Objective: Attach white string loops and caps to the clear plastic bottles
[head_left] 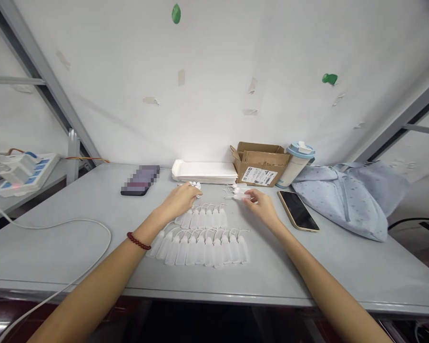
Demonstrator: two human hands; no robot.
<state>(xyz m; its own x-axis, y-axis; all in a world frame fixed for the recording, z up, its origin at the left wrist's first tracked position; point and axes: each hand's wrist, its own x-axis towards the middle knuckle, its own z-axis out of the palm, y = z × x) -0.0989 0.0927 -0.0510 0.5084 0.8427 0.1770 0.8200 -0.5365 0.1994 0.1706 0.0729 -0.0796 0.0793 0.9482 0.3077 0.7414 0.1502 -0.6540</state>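
My left hand reaches to a little heap of small white pieces, fingers bent and pressed together. What they pinch, if anything, is hidden. On the right, my right hand has its thumb and fingertips closed on the end of a small translucent plastic bottle, which lies on its side. A few similar bottles lie just behind it. Between my forearms, more translucent bottles with thin white cords at their necks lie in two rows, a shorter back row and a longer front row.
White trays are stacked against the wall beside an open cardboard box and a tumbler. A phone and a pale blue cloth bag lie right, a dark phone-like object left. A white cable crosses the table's left side.
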